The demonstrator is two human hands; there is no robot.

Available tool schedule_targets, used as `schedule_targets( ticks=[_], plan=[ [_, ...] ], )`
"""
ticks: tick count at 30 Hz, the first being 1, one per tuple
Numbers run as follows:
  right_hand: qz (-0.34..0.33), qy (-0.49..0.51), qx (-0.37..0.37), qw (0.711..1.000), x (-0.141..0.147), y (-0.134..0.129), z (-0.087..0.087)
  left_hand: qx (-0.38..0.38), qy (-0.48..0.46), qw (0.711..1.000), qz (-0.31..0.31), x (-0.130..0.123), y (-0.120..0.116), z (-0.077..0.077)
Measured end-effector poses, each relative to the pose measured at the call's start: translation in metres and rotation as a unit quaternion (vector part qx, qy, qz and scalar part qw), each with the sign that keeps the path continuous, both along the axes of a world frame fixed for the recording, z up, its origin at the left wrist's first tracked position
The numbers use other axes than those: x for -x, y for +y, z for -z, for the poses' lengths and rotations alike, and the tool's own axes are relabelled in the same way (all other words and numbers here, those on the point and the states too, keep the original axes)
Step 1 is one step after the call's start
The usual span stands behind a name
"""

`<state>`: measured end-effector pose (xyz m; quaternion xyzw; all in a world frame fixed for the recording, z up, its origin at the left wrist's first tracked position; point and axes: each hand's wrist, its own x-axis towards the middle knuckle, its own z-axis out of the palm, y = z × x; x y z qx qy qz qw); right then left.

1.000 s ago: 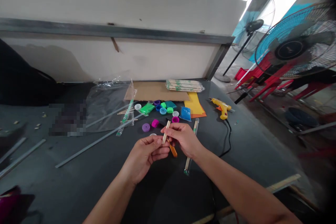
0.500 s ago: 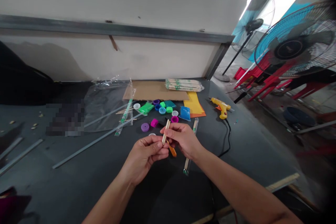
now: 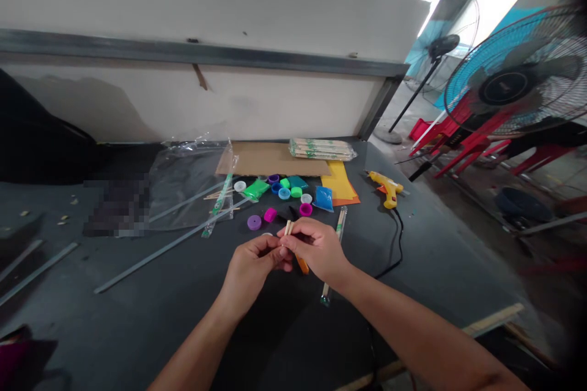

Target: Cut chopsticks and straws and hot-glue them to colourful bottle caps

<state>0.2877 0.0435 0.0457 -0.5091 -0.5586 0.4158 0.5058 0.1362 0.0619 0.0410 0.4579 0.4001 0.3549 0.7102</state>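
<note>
Right hand (image 3: 321,252) shifted lower over wooden sticks (image 3: 288,228), left hand (image 3: 247,266) alongside, fingers of both pinching them

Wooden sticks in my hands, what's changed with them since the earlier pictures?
The right hand has moved down and left, its thumb now close to the fingertips of the left hand. The tops of the wooden sticks sit lower, and the fingers cover more of them. No letting go is visible. The left hand stayed about where it was; the glue gun and purple cap stayed put.
</note>
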Motion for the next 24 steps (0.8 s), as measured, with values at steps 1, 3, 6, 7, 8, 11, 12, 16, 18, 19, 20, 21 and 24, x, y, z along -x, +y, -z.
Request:
schedule_targets(
  ticks=[1, 3, 6, 7, 8, 11, 12, 16, 18, 19, 20, 21, 24],
  plan=[
    [-0.002, 0.006, 0.006, 1.0, 0.0003, 0.0, -0.0007, 0.0, 0.002, 1.0, 0.008, 0.0002, -0.0002, -0.0009],
    [-0.009, 0.027, 0.021, 0.999, 0.0005, 0.0006, -0.0027, 0.006, 0.002, 1.0, 0.026, 0.0004, -0.0005, -0.0021],
    [-0.015, 0.063, 0.035, 0.997, 0.0009, 0.0018, -0.0055, 0.008, 0.0, 0.999, 0.048, 0.0003, -0.0015, -0.0022],
    [-0.015, 0.075, 0.041, 0.996, 0.0011, 0.0021, -0.0061, 0.005, 0.0, 0.999, 0.053, 0.0001, -0.0018, -0.0018],
    [-0.016, 0.084, 0.047, 0.995, 0.0014, 0.0023, -0.0063, 0.001, 0.0, 0.998, 0.058, -0.0001, -0.0022, -0.0012],
    [-0.015, 0.1, 0.062, 0.993, 0.002, 0.0029, -0.0056, -0.01, 0.0, 0.997, 0.07, -0.0011, -0.0026, 0.0012],
    [-0.015, 0.103, 0.066, 0.992, 0.0021, 0.0032, -0.005, -0.012, 0.0, 0.997, 0.072, -0.0014, -0.0025, 0.002],
    [-0.008, 0.108, 0.077, 0.991, 0.002, 0.005, -0.0025, -0.009, 0.002, 0.998, 0.068, -0.0021, -0.0021, 0.0033],
    [-0.002, 0.106, 0.08, 0.991, 0.0019, 0.0057, -0.0014, -0.007, 0.009, 0.998, 0.065, -0.0022, -0.0025, 0.0022],
    [0.004, 0.104, 0.08, 0.991, 0.002, 0.0058, -0.001, -0.007, 0.011, 0.998, 0.063, -0.0023, -0.0029, 0.0012],
    [0.009, 0.104, 0.079, 0.991, 0.0022, 0.0057, -0.0007, -0.009, 0.014, 0.998, 0.06, -0.0025, -0.0033, 0.0001],
    [0.013, 0.106, 0.078, 0.991, 0.0025, 0.0055, -0.0005, -0.01, 0.017, 0.998, 0.057, -0.0027, -0.0037, -0.0011],
    [0.014, 0.114, 0.077, 0.99, 0.0038, 0.0041, -0.0009, -0.015, 0.02, 0.998, 0.049, -0.0037, -0.0046, -0.0036]
  ],
)
